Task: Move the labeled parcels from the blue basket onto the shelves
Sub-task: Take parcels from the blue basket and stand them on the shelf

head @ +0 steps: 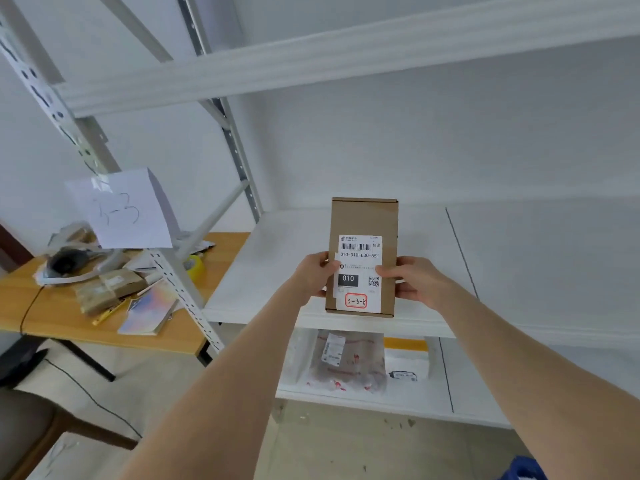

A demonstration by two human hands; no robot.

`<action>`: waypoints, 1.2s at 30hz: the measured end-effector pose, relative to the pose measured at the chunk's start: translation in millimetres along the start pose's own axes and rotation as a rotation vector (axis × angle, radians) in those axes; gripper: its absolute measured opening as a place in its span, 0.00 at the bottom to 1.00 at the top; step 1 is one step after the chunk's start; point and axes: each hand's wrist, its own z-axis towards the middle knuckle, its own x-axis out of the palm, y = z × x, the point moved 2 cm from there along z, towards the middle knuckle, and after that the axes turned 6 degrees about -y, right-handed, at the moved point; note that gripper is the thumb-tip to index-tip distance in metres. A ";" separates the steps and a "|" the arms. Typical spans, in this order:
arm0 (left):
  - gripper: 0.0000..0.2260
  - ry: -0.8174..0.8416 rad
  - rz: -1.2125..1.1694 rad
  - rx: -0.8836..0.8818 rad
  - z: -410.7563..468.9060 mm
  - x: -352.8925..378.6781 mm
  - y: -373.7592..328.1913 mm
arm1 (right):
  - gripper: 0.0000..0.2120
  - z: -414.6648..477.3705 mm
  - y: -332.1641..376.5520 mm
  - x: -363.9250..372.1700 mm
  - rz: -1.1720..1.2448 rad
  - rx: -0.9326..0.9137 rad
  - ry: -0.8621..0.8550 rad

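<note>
**Bright, flat light, bent at the edges**

The light is bright, soft and even. The white shelf (426, 244) and the wall behind it are close to washed out, with only faint shadows beside the parcel (363, 220). The lower shelf (478, 386) sits in duller shade. The parcel's label is sharp and readable. The left upright (52, 109) and the paper sign (131, 209) are smeared with blur. Straight beams bow towards the frame edges, and the blue basket (523, 469) corner is soft.

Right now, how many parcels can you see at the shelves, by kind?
Brown cardboard box, held in left hand and right hand: 1
Grey bag with red print, lower shelf: 1
White bag with black label, lower shelf: 1
Total: 3
</note>
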 end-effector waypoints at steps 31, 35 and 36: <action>0.13 0.136 -0.040 0.179 11.1 -117.0 30.5 | 0.20 -56.8 13.2 122.7 0.127 -0.078 -0.212; 0.14 0.176 -0.029 0.193 15.6 -75.3 22.7 | 0.23 -56.6 0.6 85.0 0.144 -0.071 -0.276; 0.13 0.186 -0.029 0.195 17.0 -63.4 19.8 | 0.24 -55.6 -2.6 74.5 0.147 -0.068 -0.289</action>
